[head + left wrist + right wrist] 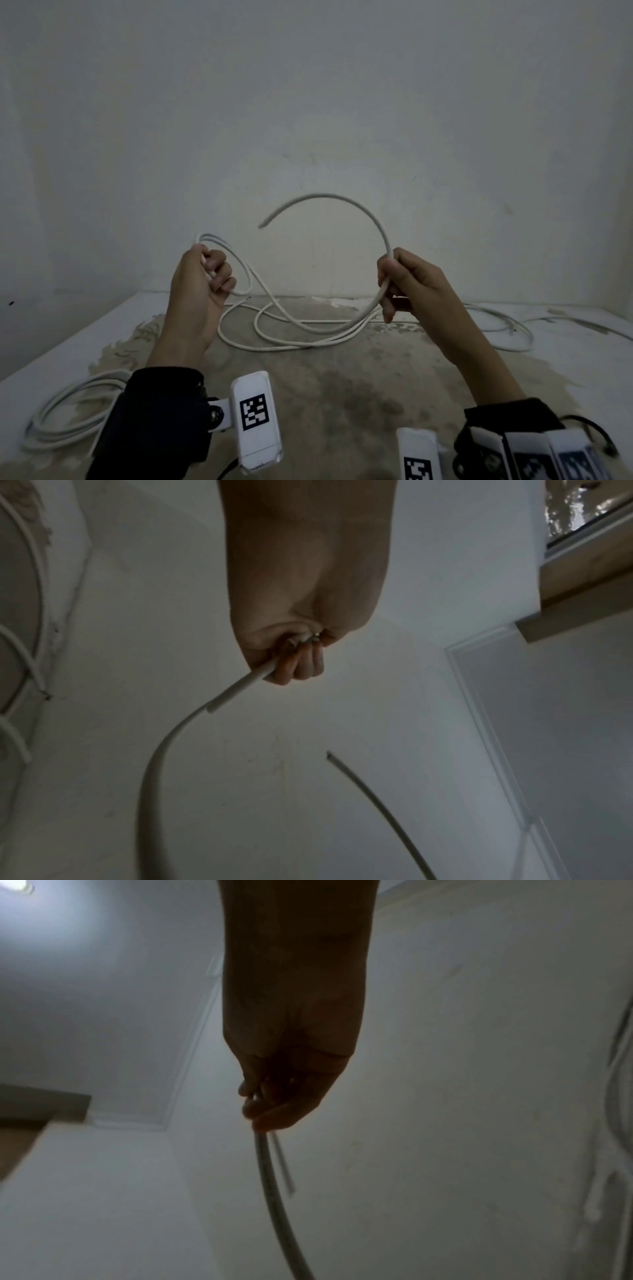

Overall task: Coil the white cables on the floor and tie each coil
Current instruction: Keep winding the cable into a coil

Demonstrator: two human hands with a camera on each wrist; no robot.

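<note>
the stained floor [342,394] holds most of the work: long loose loops of white cable [291,346] by the wall are not yet gathered; a bundle of cable [61,414] at the left looks coiled, though no tie is visible; the left hand [202,277] is fisted round a couple of small finished loops; the right hand [407,284] pinches the same cable below its free end [262,225], which arcs up between the hands; i judge the coiling early, tying undone.

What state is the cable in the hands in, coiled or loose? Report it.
Partly coiled. The left hand grips a few loops of the white cable; the right hand holds the free end arching up; the rest sprawls on the floor.
</note>
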